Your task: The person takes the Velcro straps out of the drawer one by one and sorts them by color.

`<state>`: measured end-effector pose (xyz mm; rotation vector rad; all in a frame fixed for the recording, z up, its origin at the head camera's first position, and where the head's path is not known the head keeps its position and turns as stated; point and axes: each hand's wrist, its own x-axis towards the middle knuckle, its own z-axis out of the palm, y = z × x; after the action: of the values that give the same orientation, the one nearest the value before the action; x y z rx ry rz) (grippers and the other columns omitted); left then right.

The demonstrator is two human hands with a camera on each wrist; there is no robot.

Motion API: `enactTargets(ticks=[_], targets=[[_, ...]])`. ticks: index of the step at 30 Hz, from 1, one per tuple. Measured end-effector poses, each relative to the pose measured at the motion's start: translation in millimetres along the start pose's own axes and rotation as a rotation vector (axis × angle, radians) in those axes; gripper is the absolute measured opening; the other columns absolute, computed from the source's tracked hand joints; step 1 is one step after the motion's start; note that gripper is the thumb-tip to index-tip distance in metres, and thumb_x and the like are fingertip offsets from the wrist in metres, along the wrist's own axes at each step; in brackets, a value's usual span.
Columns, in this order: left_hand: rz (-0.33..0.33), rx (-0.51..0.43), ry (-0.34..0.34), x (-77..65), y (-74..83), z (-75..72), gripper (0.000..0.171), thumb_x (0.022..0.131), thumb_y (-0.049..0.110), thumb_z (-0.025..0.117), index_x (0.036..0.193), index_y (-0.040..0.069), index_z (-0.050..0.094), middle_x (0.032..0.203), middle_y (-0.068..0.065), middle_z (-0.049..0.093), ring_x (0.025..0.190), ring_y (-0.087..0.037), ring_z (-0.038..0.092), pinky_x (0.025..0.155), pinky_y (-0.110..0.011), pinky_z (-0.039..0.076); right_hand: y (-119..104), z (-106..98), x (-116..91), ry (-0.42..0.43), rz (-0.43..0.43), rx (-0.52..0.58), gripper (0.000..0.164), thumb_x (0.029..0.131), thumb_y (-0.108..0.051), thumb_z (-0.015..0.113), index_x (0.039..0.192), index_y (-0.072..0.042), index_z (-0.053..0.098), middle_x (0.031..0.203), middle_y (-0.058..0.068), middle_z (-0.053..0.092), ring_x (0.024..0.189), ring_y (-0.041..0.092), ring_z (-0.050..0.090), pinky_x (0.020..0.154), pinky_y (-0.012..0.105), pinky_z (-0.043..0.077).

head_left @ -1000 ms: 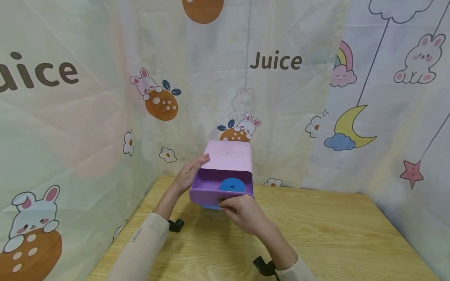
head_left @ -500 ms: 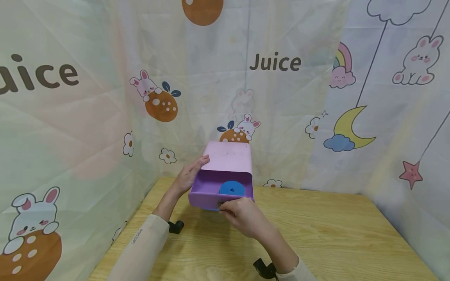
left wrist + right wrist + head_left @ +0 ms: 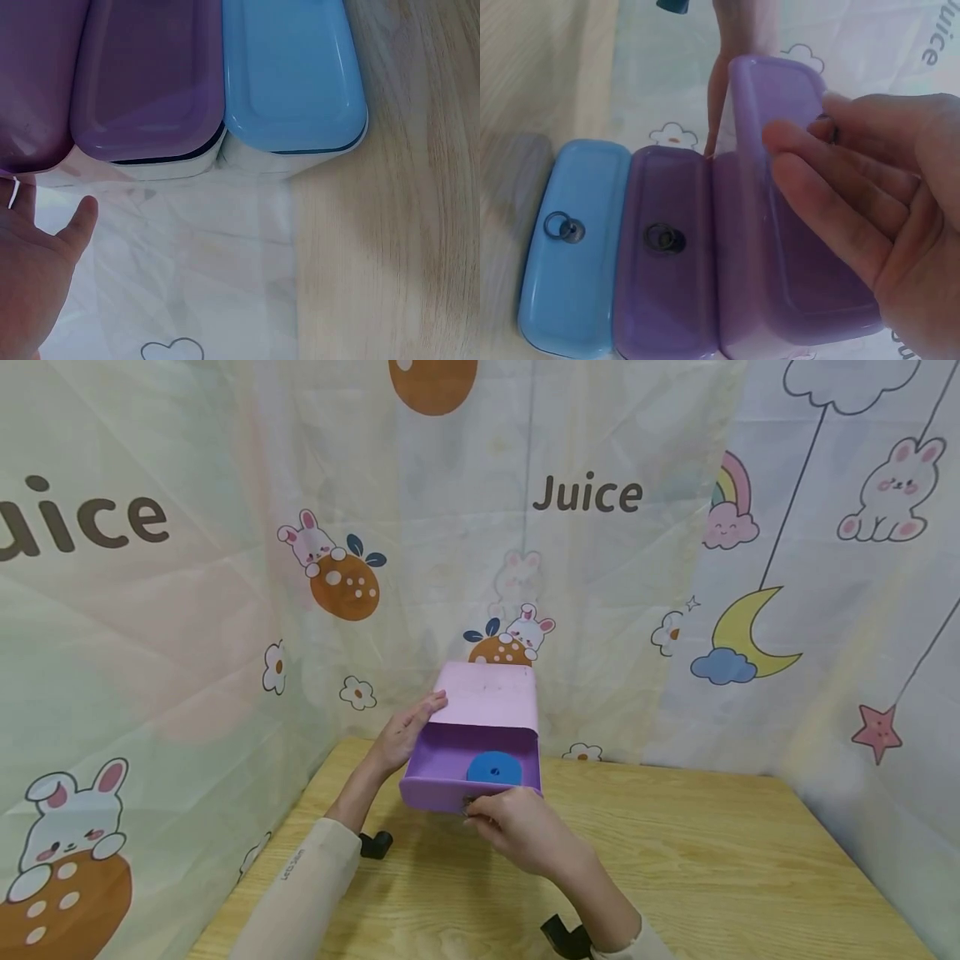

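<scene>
A small drawer cabinet with a pink top point(image 3: 483, 693) stands on the table. Its top purple drawer point(image 3: 431, 796) is pulled out, and a round blue thing with a small centre hole point(image 3: 480, 767) lies inside at the right. My right hand point(image 3: 525, 831) pinches the small metal ring pull point(image 3: 831, 129) on that drawer's front. Against the cabinet's left side rests my left hand point(image 3: 401, 739), its fingers extended along the upper edge. Below, a second purple drawer point(image 3: 667, 292) and a light blue drawer point(image 3: 581, 277) are shut, each with a ring pull.
Wooden table point(image 3: 675, 860) extends to the right. Two black bent pieces lie nearer the front, one point(image 3: 377, 844) by the left forearm and one point(image 3: 566, 937) by the right wrist. Printed cloth point(image 3: 600, 610) hangs behind and on both sides.
The top drawer has slid farther out toward me with my right hand on its ring, and the blue thing inside has come along. My left hand has stayed on the cabinet.
</scene>
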<state>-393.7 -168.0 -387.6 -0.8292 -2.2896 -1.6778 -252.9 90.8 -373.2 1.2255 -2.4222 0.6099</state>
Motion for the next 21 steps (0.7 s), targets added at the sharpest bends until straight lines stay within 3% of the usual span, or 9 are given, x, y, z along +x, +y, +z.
enactTargets(ticks=[4,7,15,21], targets=[[0.007,0.011,0.006,-0.4,-1.4,-0.1,0.047,0.116,0.027,0.033,0.15,0.001,0.053,0.167,-0.013,0.038,0.161,-0.031,0.022,0.131,-0.054,0.014,-3,-3,-1,0.06,0.015,0.046,0.008,0.098,-0.024,0.074,0.099,-0.016,0.077,0.078,-0.011,0.069,0.063,-0.006,0.051,0.058,0.011,0.046],[0.013,0.029,0.008,-0.8,-1.8,-0.4,0.048,0.116,0.031,0.034,0.15,0.004,0.054,0.166,-0.01,0.04,0.16,-0.028,0.023,0.131,-0.054,0.016,-4,-7,0,0.14,-0.021,0.097,0.006,0.097,-0.02,0.076,0.1,-0.015,0.077,0.078,-0.01,0.069,0.062,-0.006,0.05,0.056,0.01,0.044],[0.022,0.021,0.012,-0.7,0.4,0.3,0.046,0.116,0.026,0.035,0.15,0.001,0.054,0.167,-0.012,0.039,0.16,-0.029,0.023,0.131,-0.052,0.016,6,-13,7,0.412,-0.283,0.168,0.015,0.089,0.001,0.078,0.102,-0.007,0.076,0.088,0.001,0.074,0.07,0.003,0.063,0.063,0.008,0.051],[-0.004,0.025,-0.005,-3.0,12.6,0.9,0.046,0.116,0.021,0.034,0.151,-0.004,0.049,0.168,-0.018,0.034,0.161,-0.033,0.019,0.131,-0.054,0.014,11,-19,10,0.468,-0.224,0.104,0.023,0.093,-0.005,0.075,0.116,-0.004,0.077,0.113,0.01,0.077,0.093,0.018,0.077,0.074,0.016,0.06]])
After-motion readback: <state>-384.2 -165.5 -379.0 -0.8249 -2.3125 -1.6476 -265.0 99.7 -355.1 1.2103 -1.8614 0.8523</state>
